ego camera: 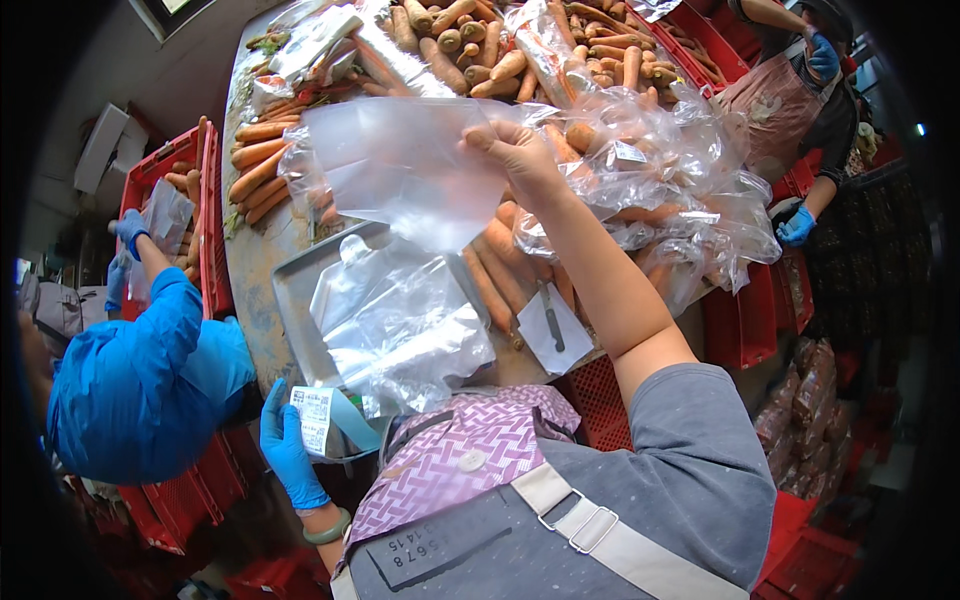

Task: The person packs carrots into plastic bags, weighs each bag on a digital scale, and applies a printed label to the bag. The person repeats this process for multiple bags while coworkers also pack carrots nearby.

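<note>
Raised over the table, my bare right hand (521, 161) pinches the edge of a frosted plastic bag (405, 157), which hangs flat to its left. My left hand (291, 450), in a blue glove, is low at the left beside a roll of printed labels (315, 420). Its fingers meet the edge of the label strip; whether they grip it is unclear. Between my hands, a stack of clear plastic bags (397, 315) lies on a metal tray (296, 300). A knife (553, 322) rests on a white sheet (536, 349) right of the tray, near loose carrots (491, 281).
Bagged carrots (660, 180) crowd the table's right side, with a carrot heap (480, 45) at the back. A person in blue (142, 382) works at a red crate (214, 225) on the left. Another person in an apron (780, 105) stands far right.
</note>
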A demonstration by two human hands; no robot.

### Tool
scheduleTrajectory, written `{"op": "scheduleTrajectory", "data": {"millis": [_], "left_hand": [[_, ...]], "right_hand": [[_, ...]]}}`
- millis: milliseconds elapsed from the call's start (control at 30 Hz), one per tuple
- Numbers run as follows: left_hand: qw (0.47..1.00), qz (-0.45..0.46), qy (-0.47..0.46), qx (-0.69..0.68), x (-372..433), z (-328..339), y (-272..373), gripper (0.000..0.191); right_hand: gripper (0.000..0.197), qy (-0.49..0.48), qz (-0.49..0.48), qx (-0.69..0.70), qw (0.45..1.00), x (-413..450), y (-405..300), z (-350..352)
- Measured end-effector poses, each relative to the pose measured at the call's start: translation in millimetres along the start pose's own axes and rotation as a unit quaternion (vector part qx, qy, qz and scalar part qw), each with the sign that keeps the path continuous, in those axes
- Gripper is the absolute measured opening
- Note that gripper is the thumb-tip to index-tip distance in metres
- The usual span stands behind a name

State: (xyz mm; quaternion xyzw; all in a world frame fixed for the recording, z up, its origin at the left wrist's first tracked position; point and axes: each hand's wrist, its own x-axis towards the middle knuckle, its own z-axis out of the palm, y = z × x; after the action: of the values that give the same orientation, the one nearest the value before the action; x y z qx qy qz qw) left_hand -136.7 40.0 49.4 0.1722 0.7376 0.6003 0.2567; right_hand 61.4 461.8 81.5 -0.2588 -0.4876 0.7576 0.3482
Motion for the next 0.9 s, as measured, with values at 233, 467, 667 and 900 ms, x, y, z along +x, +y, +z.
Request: {"op": "scheduleTrajectory", "data": {"millis": [233, 467, 667, 900], "left_hand": [[0.973, 0.09, -0.105, 0.184, 11.6, 74.1, 67.1, 0.041], [0.989, -0.096, -0.114, -0.021, 48.8, 120.0, 40.9, 0.027], [0.991, -0.094, -0.096, -0.017, 39.7, 132.3, 47.6, 0.01], [0.995, 0.001, -0.077, 0.058, 35.3, 111.1, 47.9, 0.01]], "right_hand": [[0.035, -0.158, -0.193, -0.298, 0.921, -25.2, 12.7, 52.4], [0.045, -0.338, -0.281, -0.338, 0.832, -63.0, 45.8, 98.6], [0.026, -0.169, -0.014, -0.088, 0.982, -7.8, 32.8, 15.1], [0.015, 0.21, -0.08, 0.034, 0.974, 116.0, -73.3, -212.5]]}}
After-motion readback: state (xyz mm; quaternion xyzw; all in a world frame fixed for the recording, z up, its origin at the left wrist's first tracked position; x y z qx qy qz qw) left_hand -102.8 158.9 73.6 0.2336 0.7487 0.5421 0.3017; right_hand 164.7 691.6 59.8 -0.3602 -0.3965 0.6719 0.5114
